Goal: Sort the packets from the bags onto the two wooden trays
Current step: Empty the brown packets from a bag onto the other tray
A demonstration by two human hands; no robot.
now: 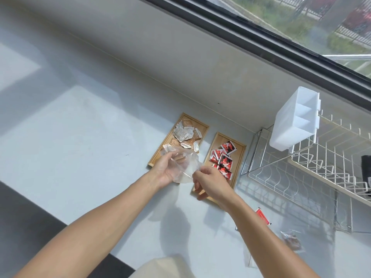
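Two wooden trays lie side by side on the pale counter. The left tray [204,128] holds several white and brown packets [184,133]. The right tray [240,157] holds several red and black packets [223,159]. A clear plastic bag [185,167] is held up over the near ends of both trays. My left hand [165,170] grips its left side and my right hand [208,180] pinches its right edge. I cannot tell whether anything is inside the bag. A red packet [262,216] lies on the counter by my right forearm.
A white wire dish rack [313,171] with a white plastic cutlery holder [294,119] stands to the right of the trays. Another clear bag with brownish contents [292,240] lies at the near right. A wall and window run behind.
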